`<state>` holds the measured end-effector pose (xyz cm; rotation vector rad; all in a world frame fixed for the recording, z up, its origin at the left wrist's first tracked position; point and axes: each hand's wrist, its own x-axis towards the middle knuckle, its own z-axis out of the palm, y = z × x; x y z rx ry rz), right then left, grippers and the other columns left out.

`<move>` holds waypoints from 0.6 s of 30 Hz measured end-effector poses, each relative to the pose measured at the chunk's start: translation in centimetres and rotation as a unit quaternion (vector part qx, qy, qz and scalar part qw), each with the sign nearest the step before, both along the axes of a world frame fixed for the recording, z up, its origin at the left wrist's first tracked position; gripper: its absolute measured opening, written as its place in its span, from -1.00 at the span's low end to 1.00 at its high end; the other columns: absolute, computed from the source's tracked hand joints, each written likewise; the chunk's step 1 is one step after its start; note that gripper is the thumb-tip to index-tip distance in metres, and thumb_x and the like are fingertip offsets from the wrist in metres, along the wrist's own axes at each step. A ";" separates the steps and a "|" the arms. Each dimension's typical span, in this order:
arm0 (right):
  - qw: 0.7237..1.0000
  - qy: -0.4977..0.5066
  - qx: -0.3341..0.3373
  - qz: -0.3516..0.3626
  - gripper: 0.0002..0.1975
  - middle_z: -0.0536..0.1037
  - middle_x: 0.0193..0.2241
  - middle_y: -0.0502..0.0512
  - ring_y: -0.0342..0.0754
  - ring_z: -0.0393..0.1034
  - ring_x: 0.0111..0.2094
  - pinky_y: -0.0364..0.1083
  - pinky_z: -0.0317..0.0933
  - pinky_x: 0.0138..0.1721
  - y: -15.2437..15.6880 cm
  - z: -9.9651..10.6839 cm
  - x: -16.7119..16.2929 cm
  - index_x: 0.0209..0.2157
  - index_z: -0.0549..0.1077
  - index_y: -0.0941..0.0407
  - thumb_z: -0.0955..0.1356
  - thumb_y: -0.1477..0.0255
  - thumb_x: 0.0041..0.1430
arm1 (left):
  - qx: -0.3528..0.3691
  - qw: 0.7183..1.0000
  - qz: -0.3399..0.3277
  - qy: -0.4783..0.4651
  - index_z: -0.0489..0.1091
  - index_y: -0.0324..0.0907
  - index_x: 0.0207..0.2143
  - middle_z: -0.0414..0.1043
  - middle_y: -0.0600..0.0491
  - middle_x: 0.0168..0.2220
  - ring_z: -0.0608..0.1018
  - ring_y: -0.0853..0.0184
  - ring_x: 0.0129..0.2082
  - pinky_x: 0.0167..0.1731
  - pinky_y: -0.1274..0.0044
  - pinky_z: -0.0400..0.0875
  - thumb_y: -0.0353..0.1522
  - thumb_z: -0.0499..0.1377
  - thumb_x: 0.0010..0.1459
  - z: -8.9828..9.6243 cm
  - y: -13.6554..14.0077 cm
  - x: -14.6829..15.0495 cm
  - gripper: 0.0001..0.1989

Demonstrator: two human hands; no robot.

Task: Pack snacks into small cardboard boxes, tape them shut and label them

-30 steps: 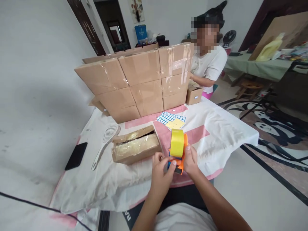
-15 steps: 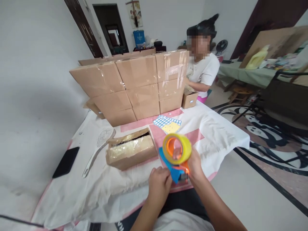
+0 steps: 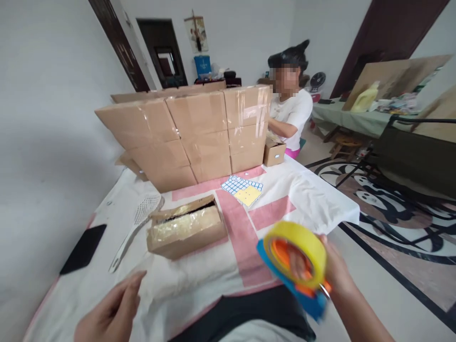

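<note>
By the near edge of the bench (image 3: 322,197), the tape roll (image 3: 313,242) is bright yellow, its dispenser (image 3: 308,301) blue and orange. The cloth (image 3: 192,275) is white with pink blocks. Towards the far edge, the stacked cartons (image 3: 210,147) are plain brown; the nearer carton (image 3: 195,244) is brown under shiny yellowish tape. Along the left edge, the skimmer (image 3: 144,211) is white, the flat slab (image 3: 83,249) black. Mid-bench, blue grid lines cross a white sheet (image 3: 233,184) beside a yellow card (image 3: 248,195) with small dark dots.

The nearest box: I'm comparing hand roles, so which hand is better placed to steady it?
Probably the left hand: it looks empty and is nearer the box, while the right hand holds the tape dispenser.
</note>
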<state>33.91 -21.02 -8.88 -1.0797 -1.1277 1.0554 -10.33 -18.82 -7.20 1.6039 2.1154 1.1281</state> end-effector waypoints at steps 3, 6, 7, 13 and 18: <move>0.998 0.047 -0.019 -0.043 -0.38 0.60 -0.54 0.14 0.10 0.48 -0.55 0.03 0.34 -0.50 5.0 -1.7 0.4 -0.33 0.54 0.12 0.32 -0.20 0.11 | 0.002 0.989 -0.007 -0.146 0.59 -0.12 -0.16 0.42 0.15 -0.58 0.41 0.37 -0.58 -0.56 0.56 0.33 0.00 0.27 0.08 1.0 0.6 2.5 -0.56; 0.993 0.003 -0.056 -0.105 -0.44 0.60 -0.46 0.13 0.08 0.49 -0.46 0.00 0.37 -0.41 10.3 -4.3 -0.6 -0.23 0.47 0.13 0.47 -0.07 -0.01 | 0.027 0.965 -0.076 -0.251 0.57 -0.18 -0.18 0.19 0.21 -0.68 0.26 0.42 -0.65 -0.63 0.57 0.19 -0.06 0.27 0.11 1.0 2.2 5.9 -0.60; 0.992 -0.013 -0.063 -0.109 -0.44 0.59 -0.45 0.13 0.07 0.48 -0.45 0.00 0.37 -0.39 11.5 -5.0 -0.9 -0.23 0.45 0.14 0.45 -0.08 0.02 | 0.033 0.958 -0.093 -0.268 0.56 -0.19 -0.20 0.17 0.22 -0.69 0.25 0.43 -0.66 -0.63 0.57 0.17 -0.08 0.26 0.12 0.9 2.8 6.6 -0.62; 0.962 -0.121 -0.009 -0.246 -0.36 0.48 -0.21 0.18 0.14 0.37 -0.16 0.10 0.33 -0.14 11.5 -5.4 0.9 -0.10 0.42 0.16 0.46 -0.07 -0.01 | 0.041 0.939 -0.131 -0.315 0.55 -0.22 -0.20 0.10 0.24 -0.71 0.19 0.46 -0.68 -0.63 0.60 0.11 -0.11 0.25 0.17 0.3 4.0 7.3 -0.65; 0.935 -0.269 0.153 -0.172 -0.60 0.41 -0.12 0.17 0.10 0.33 -0.09 0.10 0.26 -0.02 7.0 1.3 -4.2 0.01 0.43 0.07 0.41 0.17 0.21 | -0.003 0.930 -0.153 -0.334 0.55 -0.23 -0.17 0.10 0.25 -0.70 0.19 0.48 -0.69 -0.64 0.62 0.10 -0.07 0.27 0.14 -0.1 3.3 9.4 -0.59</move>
